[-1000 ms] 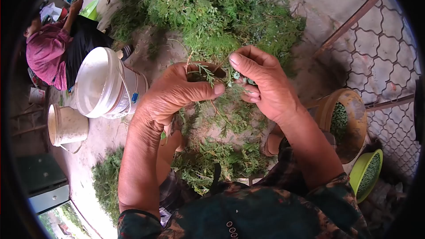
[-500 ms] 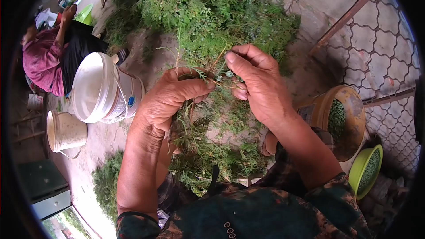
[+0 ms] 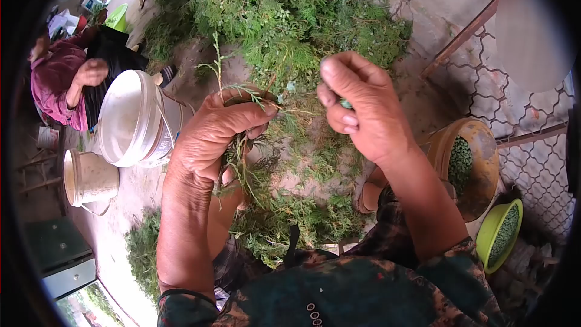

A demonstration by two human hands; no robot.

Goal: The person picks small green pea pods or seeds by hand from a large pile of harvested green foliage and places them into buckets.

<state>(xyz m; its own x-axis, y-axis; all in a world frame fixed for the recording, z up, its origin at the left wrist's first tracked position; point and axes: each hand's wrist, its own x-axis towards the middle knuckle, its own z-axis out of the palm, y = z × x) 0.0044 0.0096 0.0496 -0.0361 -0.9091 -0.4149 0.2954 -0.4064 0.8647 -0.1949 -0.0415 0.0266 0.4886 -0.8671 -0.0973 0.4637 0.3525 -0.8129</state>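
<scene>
My left hand (image 3: 221,124) is closed around thin evergreen sprigs (image 3: 218,63), with green tips sticking up above the fingers and bare stems hanging below. To its right, my right hand (image 3: 366,103) is raised and apart from the sprigs, its fingers curled inward. A bit of green, seemingly small seed cones (image 3: 346,103), shows between those fingers; the rest of what it holds is hidden. Beyond both hands lies a big heap of cut evergreen branches (image 3: 260,18) bearing pale cones. Below them, loose clippings (image 3: 290,215) cover the floor near my feet.
On my right stand an orange bucket (image 3: 484,189) and a lime-green basin (image 3: 488,236), both holding green cones, beside a wire mesh panel (image 3: 514,60). To my left are a white bucket (image 3: 121,118) and a smaller cream bucket (image 3: 94,178). Another person (image 3: 57,88) sits behind them.
My right hand has pulled away to the right from the sprigs, green between its fingers. My left hand has shifted slightly left with the sprigs. The other person's hand has lowered.
</scene>
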